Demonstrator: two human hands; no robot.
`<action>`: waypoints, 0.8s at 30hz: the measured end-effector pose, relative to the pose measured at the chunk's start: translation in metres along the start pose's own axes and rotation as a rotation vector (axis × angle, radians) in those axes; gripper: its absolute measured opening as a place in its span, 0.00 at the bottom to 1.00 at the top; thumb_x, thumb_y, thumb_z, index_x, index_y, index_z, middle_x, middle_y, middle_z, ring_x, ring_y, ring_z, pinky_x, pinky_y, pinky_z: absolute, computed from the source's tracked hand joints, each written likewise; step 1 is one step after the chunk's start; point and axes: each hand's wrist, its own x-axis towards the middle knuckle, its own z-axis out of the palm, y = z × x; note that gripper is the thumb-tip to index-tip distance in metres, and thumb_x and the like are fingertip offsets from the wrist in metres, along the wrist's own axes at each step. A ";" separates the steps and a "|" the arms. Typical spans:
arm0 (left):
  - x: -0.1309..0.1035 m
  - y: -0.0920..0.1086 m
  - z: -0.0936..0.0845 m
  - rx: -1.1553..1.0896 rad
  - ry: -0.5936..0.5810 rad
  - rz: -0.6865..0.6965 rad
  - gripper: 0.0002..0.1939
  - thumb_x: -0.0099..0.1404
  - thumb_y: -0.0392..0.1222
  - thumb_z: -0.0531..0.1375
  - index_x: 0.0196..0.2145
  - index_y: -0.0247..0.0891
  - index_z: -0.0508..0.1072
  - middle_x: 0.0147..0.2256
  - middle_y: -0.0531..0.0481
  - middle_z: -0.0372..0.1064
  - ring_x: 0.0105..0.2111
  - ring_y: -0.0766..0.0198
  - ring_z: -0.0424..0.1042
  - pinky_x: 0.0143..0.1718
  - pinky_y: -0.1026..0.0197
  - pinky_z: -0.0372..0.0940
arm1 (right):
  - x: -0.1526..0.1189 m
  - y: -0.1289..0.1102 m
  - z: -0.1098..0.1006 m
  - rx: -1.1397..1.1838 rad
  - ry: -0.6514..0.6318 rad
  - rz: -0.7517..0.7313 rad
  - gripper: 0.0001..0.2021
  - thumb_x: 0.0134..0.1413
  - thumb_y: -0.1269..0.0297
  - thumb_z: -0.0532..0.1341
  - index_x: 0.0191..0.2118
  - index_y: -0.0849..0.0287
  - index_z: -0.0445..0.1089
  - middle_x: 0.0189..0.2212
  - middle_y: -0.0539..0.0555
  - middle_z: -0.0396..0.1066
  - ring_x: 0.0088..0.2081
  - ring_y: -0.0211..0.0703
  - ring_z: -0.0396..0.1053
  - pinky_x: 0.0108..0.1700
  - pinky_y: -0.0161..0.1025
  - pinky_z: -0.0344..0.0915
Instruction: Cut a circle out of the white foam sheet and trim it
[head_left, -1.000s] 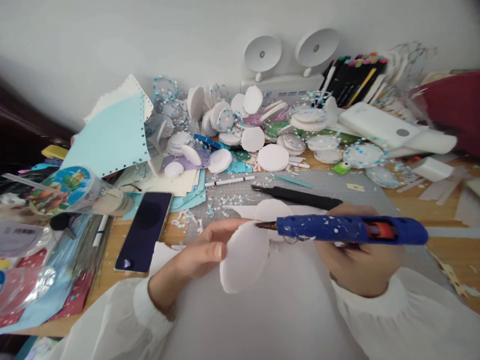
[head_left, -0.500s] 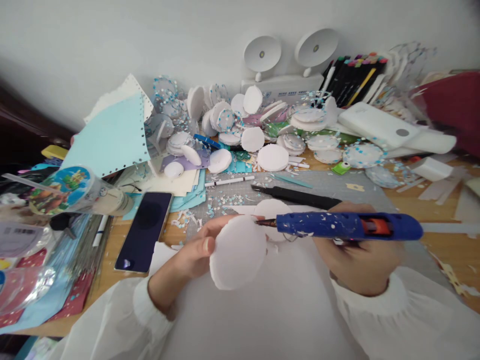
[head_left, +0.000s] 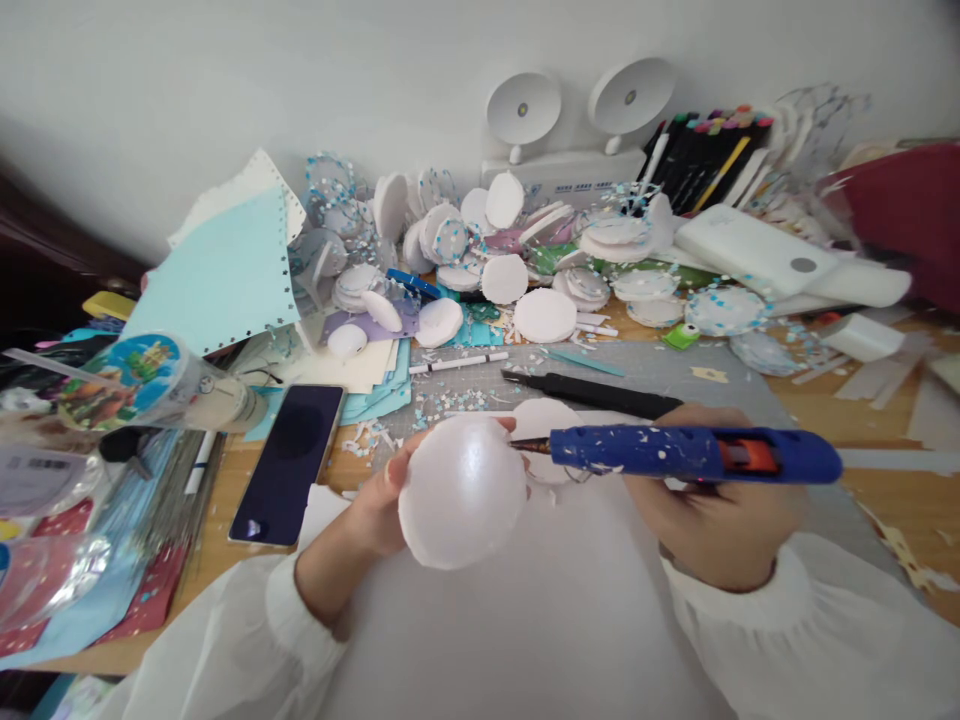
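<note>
My left hand (head_left: 382, 505) grips a white round disc (head_left: 461, 495) by its left and back edge, its broad face tilted up at me and shining. A blue hot glue gun (head_left: 637, 452) lies level in my right hand (head_left: 720, 520), which is closed around it from below. The gun's dark nozzle points left and meets, or nearly meets, the disc's upper right edge. A clear glue stick (head_left: 900, 459) juts from its back end. Behind the nozzle another white disc (head_left: 546, 415) is partly hidden. A black craft knife (head_left: 592, 392) lies just beyond the gun.
Beyond the grey cutting mat (head_left: 472, 385) sit several white discs (head_left: 546, 315), some ringed with blue and white bits. A phone (head_left: 289, 465) and a lidded cup (head_left: 142, 375) are on the left. A two-headed lamp (head_left: 566, 175) and markers (head_left: 712, 160) stand at the back.
The disc in my left hand has shifted left and slightly up and turned, so its face now catches the light. The glue gun has barely moved.
</note>
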 end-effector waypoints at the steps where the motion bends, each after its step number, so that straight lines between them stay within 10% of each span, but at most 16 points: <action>1: 0.000 0.000 0.000 -0.007 -0.009 0.001 0.40 0.42 0.65 0.67 0.50 0.42 0.72 0.43 0.42 0.72 0.43 0.47 0.72 0.40 0.56 0.66 | 0.000 -0.001 0.000 0.012 0.001 -0.003 0.08 0.44 0.71 0.62 0.25 0.54 0.61 0.19 0.47 0.64 0.20 0.40 0.64 0.23 0.37 0.60; 24: 0.001 -0.007 -0.004 0.052 0.047 0.137 0.37 0.52 0.64 0.63 0.54 0.39 0.69 0.49 0.42 0.70 0.46 0.50 0.71 0.46 0.55 0.65 | -0.005 -0.006 0.002 0.311 -0.155 0.114 0.11 0.42 0.71 0.67 0.27 0.55 0.61 0.19 0.44 0.63 0.19 0.35 0.64 0.20 0.34 0.59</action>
